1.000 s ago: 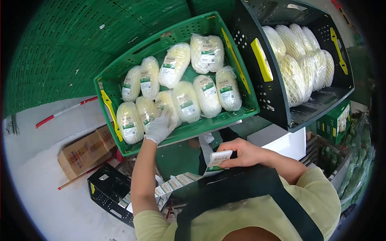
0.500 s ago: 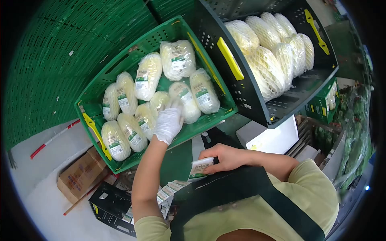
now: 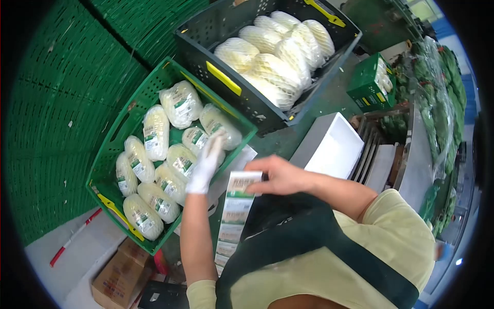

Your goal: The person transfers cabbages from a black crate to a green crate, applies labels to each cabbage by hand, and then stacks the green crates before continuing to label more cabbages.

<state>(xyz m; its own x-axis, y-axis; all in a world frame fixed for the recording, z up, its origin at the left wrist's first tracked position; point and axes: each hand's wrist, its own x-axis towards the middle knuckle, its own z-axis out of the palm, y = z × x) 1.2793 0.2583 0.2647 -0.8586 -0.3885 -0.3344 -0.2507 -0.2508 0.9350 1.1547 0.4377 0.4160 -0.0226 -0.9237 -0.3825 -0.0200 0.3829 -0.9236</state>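
My left hand (image 3: 207,160), in a white glove, lies over the wrapped cabbages at the near right side of the green crate (image 3: 121,119). Its blurred fingers are stretched out against a partly hidden package. Beside them are a small labelled cabbage (image 3: 195,139) and a larger one (image 3: 220,125). More wrapped, labelled cabbages (image 3: 156,133) fill the crate. My bare right hand (image 3: 275,176) pinches the top of a strip of printed labels (image 3: 235,213), which hangs down in front of the dark apron.
A dark crate (image 3: 253,98) of net-wrapped cabbages (image 3: 272,77) adjoins the green one at the back. To the right are a white foam box (image 3: 334,144), a small green crate (image 3: 368,85) and leafy greens under plastic (image 3: 437,98). A cardboard box (image 3: 119,275) sits lower left.
The view has swung, so both crates appear further left. My left hand has turned more side-on over the cabbages. The label strip in my right hand now hangs longer and straighter.
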